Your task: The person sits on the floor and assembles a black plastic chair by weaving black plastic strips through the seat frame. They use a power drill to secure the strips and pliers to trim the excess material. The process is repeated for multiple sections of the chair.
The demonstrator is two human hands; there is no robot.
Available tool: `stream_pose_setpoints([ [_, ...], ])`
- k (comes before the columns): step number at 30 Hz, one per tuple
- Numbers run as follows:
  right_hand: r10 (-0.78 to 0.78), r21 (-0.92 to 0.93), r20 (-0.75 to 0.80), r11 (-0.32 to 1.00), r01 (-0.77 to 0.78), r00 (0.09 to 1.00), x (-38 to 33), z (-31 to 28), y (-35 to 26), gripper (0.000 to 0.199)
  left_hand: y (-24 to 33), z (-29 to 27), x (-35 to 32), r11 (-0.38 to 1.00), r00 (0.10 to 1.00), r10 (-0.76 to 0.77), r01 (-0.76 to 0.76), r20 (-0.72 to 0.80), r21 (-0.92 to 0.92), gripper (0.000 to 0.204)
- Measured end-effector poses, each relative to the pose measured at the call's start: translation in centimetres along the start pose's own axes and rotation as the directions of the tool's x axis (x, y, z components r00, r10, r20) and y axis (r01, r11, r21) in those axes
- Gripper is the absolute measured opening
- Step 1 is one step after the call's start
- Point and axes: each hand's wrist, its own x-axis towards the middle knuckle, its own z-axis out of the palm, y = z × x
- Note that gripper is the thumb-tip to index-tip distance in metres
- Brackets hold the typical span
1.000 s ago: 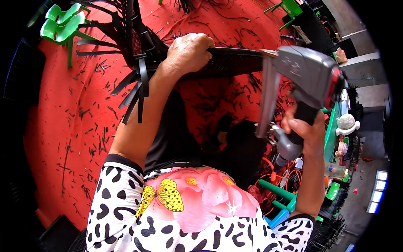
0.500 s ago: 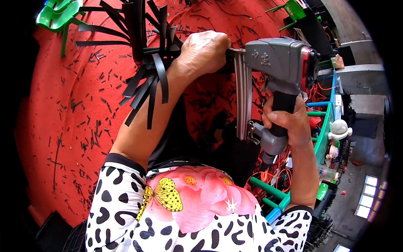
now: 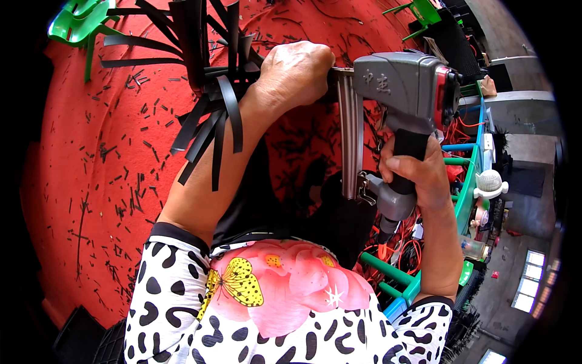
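Observation:
In my right hand (image 3: 418, 167) is a grey pneumatic staple gun (image 3: 394, 79), gripped by its black handle. Its long ribbed magazine (image 3: 350, 133) hangs down on the left side, and its nose points left toward my other hand. My left hand (image 3: 297, 73) is closed in a fist on a partly woven piece of flat black strips (image 3: 197, 54); the fingers are on the far side and hidden. Loose strip ends (image 3: 209, 133) fan out up, left and down over my left forearm. The gun's nose is close to the knuckles; whether it touches the work is hidden.
Short black offcuts (image 3: 130, 200) litter the red floor covering (image 3: 97, 242). A green plastic chair (image 3: 82, 27) stands at the far left, another green seat (image 3: 424, 12) at the far right. On my right run a green and blue frame (image 3: 467, 206), tangled red cords (image 3: 409, 252) and a small white fan (image 3: 490, 184).
Almost nothing differs. Both hands, the staple gun and the strips hold nearly the same place, with a very slight shift of the view.

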Motion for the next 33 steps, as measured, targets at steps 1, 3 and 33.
stream_pose_setpoints([
  [1,0.01,0.002,-0.001,1.0,-0.01,1.0,0.0,0.1,0.0,0.012,0.1,0.0,0.0,1.0,1.0,-0.004,0.004,0.01,0.003,0.019],
  [3,0.032,0.007,-0.005,0.999,-0.032,0.999,0.0,0.2,0.0,0.013,0.0,0.3,-0.2,1.0,1.0,0.01,-0.01,-0.019,0.001,0.019],
  [33,0.202,0.041,-0.874,0.937,-0.347,0.443,-38.7,-25.5,19.3,0.04,0.0,-0.5,-0.5,0.994,0.995,0.101,-0.102,0.018,0.028,0.028],
])
